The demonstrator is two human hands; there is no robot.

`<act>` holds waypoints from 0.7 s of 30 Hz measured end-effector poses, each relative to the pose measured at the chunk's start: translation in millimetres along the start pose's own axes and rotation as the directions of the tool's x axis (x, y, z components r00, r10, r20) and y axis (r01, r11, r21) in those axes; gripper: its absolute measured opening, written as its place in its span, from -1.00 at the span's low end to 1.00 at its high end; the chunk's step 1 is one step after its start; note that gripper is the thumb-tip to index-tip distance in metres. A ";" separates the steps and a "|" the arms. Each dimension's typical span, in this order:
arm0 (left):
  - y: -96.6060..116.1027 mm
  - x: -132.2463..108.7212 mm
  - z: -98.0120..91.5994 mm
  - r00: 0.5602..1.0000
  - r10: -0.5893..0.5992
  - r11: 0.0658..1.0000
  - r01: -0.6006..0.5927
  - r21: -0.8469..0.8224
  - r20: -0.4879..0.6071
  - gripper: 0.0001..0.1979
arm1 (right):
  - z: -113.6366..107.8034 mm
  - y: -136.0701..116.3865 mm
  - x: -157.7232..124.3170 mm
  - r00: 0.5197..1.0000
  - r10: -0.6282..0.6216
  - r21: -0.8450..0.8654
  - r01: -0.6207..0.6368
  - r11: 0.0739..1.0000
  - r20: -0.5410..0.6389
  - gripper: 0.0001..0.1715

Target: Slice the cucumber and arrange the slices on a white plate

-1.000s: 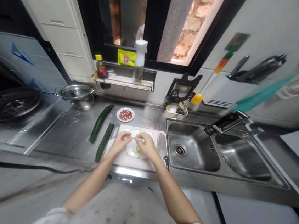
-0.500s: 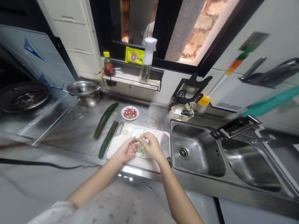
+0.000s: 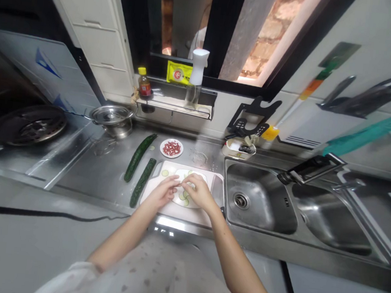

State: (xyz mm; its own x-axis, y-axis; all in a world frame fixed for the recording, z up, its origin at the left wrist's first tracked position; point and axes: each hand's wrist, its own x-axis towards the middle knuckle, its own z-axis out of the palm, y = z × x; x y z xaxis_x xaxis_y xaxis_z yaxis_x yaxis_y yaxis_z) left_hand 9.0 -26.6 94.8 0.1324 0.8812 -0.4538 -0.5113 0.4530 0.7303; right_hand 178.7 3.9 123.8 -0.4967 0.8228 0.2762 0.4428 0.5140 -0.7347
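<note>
- The left hand (image 3: 165, 191) was half curled above the pale, smooth cutting board (image 3: 195, 217), its thumb and forefinger tips near the right hand's.
- The right hand (image 3: 196, 189) bent inward over the white plate (image 3: 192, 205), fingertips pinched toward the left hand's; whether either grip held anything I could not tell, the gap being too small and blurred.
- That plate sat on the board between its left and right edges, bearing thin, round cucumber slices (image 3: 184, 202) with pale flesh and green rims.
- One loose slice (image 3: 165, 173) lay flat by the board's far left corner.
- A flat-bladed metal knife (image 3: 218, 186) rested along the board's right edge, its dark handle toward the near right corner.
- Left of the board, the shorter cucumber (image 3: 142, 183), dark green and bumpy, lay just beside the left edge; the longer cucumber (image 3: 140, 158), slightly curved, lay farther left on the brushed steel countertop (image 3: 81, 174).
- Beyond the board's far edge stood a small round dish (image 3: 171, 149) of chopped red pieces.
- The steel double sink (image 3: 261, 211), with rounded basin corners, adjoined the board's right side.
</note>
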 end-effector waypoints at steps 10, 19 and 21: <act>14.6 -2.8 0.9 0.998 0.058 0.992 -0.058 0.110 0.001 -0.32 | 2.1 3.0 2.2 0.999 0.023 -0.010 -0.023 1.000 -0.024 -0.86; 13.8 -0.5 4.7 0.971 0.239 0.935 -0.227 0.274 -0.013 -0.27 | 8.6 7.1 1.6 0.998 0.042 -0.043 -0.044 0.998 -0.055 -0.89; 12.6 3.1 4.3 0.955 0.295 0.905 -0.285 0.315 0.019 -0.30 | 11.8 9.9 2.4 0.996 0.066 -0.039 -0.068 0.997 -0.061 -0.88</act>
State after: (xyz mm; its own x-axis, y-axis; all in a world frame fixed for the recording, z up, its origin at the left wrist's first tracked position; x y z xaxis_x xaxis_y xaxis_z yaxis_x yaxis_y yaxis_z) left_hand 6.6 -17.6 104.8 -0.0081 0.9779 -0.2089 -0.2334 0.2012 0.9513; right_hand 173.0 8.1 109.8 -0.4197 0.8681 0.2649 0.5045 0.4657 -0.7270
